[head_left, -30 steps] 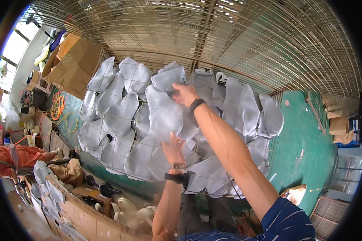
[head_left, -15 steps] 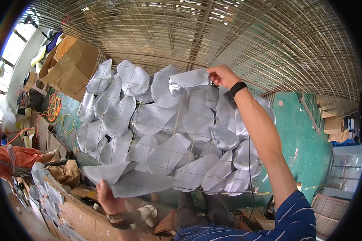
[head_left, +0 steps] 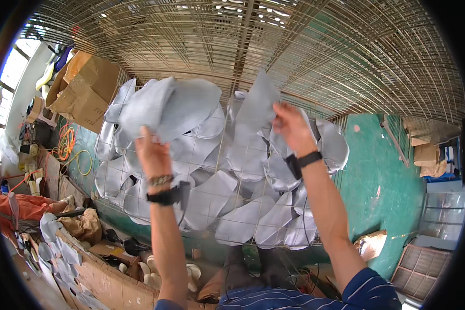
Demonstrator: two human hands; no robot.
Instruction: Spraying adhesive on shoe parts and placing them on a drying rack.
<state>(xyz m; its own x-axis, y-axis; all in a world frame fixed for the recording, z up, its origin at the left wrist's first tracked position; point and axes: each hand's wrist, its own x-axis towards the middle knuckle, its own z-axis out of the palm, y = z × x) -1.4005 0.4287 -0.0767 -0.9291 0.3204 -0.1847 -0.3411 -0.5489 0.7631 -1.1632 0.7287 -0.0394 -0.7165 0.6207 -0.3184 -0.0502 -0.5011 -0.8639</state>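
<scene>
The broad, matte grey sheet material with two overlapping rounded lobes (head_left: 192, 105) extends to the far side and right from the grip of the left hand (head_left: 154, 155), whose fingertips are pinched together at its near left edge. Whether it is one folded piece or two, I cannot tell. A pointed, matte grey sheet piece (head_left: 258, 101) stands up to the left of the right hand (head_left: 294, 129); that grip is nearly closed, thumb and bent fingers on its right edge, with some blur.

Half a second ago the left hand was at the near left, below the shelf's near edge; it has now carried its material over the far left part. The right hand has come nearer, and its piece, then lying lengthwise to the left, now points to the far side.

The wire-mesh shelf (head_left: 341, 124) below bears many overlapping rounded grey sheet pieces (head_left: 245, 219). At far left, an open brown cardboard box (head_left: 90, 98) holds crumpled orange-tan material (head_left: 77, 64). At near left, similar grey pieces hang along a long brown cardboard box (head_left: 108, 279).
</scene>
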